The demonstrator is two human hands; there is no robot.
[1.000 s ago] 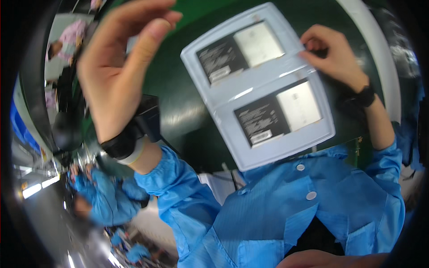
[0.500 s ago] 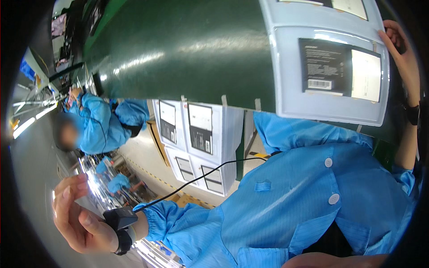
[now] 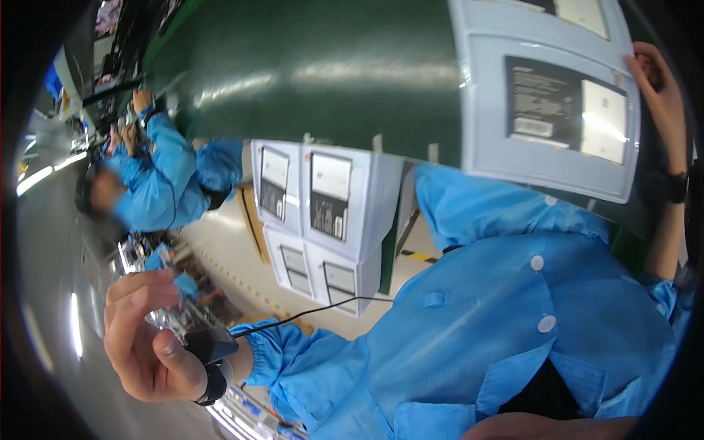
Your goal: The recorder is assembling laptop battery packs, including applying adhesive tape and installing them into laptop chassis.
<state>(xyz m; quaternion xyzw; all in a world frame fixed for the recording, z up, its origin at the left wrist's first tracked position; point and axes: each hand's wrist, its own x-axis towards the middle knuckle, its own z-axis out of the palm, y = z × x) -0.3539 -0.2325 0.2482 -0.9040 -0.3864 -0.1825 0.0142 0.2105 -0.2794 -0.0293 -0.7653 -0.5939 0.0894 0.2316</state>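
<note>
My right hand (image 3: pixel 660 82) is at the right edge of a pale plastic box (image 3: pixel 484 132) on the dark green table. Its fingers are curled, with one digit pressed on the box's rim. A black-and-white printed panel (image 3: pixel 543 100) shows on this box's face, and a second similar box (image 3: pixel 499 16) adjoins it farther off. My left hand (image 3: pixel 143 341) is raised out to the left, away from the table. Its fingers are loosely bent, the thumb stands apart, and nothing shows in it. A small black device (image 3: pixel 210 345) with a cable sits at its wrist.
Several pale boxes (image 3: pixel 352 253) with printed panels are stacked beside the green table (image 3: pixel 315 81). A black cable (image 3: pixel 315 310) runs from my left wrist to my blue coat. Another person in blue (image 3: pixel 169 161) is at the table's far left end. Yellow-black tape (image 3: pixel 419 257) marks the floor.
My left hand has shifted a little to the right and up in the picture, its pose much the same. The view has tilted slightly. My right hand keeps its place on the box edge.
</note>
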